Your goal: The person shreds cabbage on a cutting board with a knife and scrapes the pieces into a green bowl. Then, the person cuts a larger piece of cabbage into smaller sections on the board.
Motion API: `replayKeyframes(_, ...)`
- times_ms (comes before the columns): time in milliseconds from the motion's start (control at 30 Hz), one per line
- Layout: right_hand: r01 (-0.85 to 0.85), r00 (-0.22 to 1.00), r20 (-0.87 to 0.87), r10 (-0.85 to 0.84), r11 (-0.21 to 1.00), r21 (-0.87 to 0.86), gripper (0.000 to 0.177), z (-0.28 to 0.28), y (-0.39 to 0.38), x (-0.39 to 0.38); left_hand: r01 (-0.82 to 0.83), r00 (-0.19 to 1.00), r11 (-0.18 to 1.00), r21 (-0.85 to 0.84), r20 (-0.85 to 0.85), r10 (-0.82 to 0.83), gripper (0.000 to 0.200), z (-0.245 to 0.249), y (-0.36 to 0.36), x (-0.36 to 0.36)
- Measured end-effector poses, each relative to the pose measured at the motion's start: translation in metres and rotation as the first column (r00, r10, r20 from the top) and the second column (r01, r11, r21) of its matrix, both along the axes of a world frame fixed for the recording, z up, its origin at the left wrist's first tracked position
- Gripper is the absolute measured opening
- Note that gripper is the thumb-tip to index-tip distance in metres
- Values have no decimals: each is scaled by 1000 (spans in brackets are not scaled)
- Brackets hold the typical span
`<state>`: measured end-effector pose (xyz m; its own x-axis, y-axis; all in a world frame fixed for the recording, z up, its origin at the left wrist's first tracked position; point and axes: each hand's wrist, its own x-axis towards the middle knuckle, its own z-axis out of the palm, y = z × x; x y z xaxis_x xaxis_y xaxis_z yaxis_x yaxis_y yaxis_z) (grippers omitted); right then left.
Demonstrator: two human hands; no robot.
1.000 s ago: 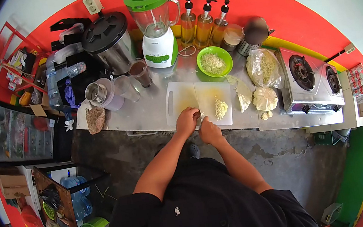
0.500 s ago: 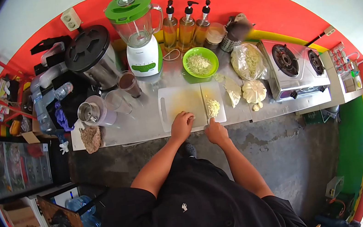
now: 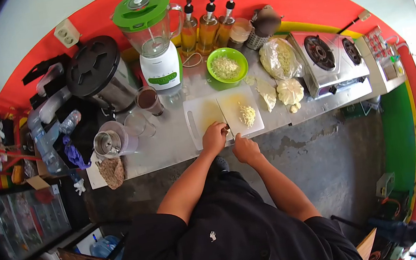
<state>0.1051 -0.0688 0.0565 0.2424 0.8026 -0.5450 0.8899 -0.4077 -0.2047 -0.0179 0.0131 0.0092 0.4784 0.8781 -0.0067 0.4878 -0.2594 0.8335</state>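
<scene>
My right hand [image 3: 246,149] is closed around the handle of a knife [image 3: 224,114]. Its narrow blade points away from me across the white cutting board [image 3: 195,105]. Just left of the blade, my left hand [image 3: 214,138] has its fingers curled together, with a small pale piece at the fingertips, too small to name. Right of the knife lies a heap of finely chopped pale yellow bits [image 3: 247,115]. Behind the board, a green bowl [image 3: 243,75] holds more chopped pale pieces.
Right of the board are pale leafy scraps [image 3: 267,94], a whitish bulb-like clump [image 3: 290,92], a filled plastic bag [image 3: 281,59] and a gas stove [image 3: 335,72]. A blender [image 3: 161,70], pump bottles [image 3: 208,29], a dark-filled glass [image 3: 149,102] and a large lidded pot [image 3: 99,73] stand behind and left.
The knife has shifted left, away from the chopped heap, and now lies against my left fingertips. The view has turned slightly.
</scene>
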Motion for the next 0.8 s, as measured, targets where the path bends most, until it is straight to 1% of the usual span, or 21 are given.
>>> replayKeyframes(67, 56, 998, 11, -56, 998, -7, 37, -5, -3, -5, 34, 999, 999, 8, 2, -34, 13, -3, -1, -1)
replayKeyframes(133, 53, 997, 52, -53, 998, 17, 39, -9, -2, -8, -4, 1000, 1000, -16, 24, 5, 13, -1, -1, -1)
replayKeyframes(267, 89, 994, 61, -92, 995, 54, 41, -9, 4, -8, 55, 998, 998, 5, 11, -55, 13, 5, 1, -3)
replayKeyframes(333, 17, 998, 65, -20, 999, 50, 35, -2, 3, -9, 68, 998, 996, -66, 2, -68, 14, 8, 3, -3)
replayKeyframes(367, 35, 997, 63, -38, 998, 54, 35, 1, 1, -11, 85, 996, 994, -62, 0, -85, 14, 9, 3, -3)
replayKeyframes(433, 49, 992, 113, -54, 998, 50, 27, 0, -5, -17, 83, 994, 994, -74, -59, -87, 12, 12, 4, -4)
replayKeyframes(467, 65, 991, 110, -71, 997, 50, 27, -1, -7, -20, 99, 993, 992, -74, -63, -104, 12, 11, 4, -4)
replayKeyframes(533, 82, 989, 114, -92, 992, 91, 22, -7, -9, -24, 51, 999, 998, 35, -17, -51, 10, 3, 2, -4)
replayKeyframes(633, 87, 989, 108, -104, 985, 150, 22, -12, -3, -20, 84, 996, 996, 7, -16, -84, 11, 0, 3, -4)
replayKeyframes(667, 94, 988, 110, -112, 983, 156, 22, -12, -3, -19, 91, 996, 996, 13, -15, -91, 11, 1, 4, -4)
replayKeyframes(733, 57, 990, 124, -74, 989, 136, 22, -11, -1, -18, 110, 993, 994, -26, -37, -111, 12, 5, 3, -6)
replayKeyframes(767, 62, 989, 124, -80, 988, 140, 22, -11, -3, -19, 115, 993, 993, -21, -38, -116, 12, 6, 2, -7)
replayKeyframes(800, 48, 989, 132, -66, 989, 138, 21, -9, -8, -22, 106, 994, 993, 43, -19, -106, 12, 5, 0, -8)
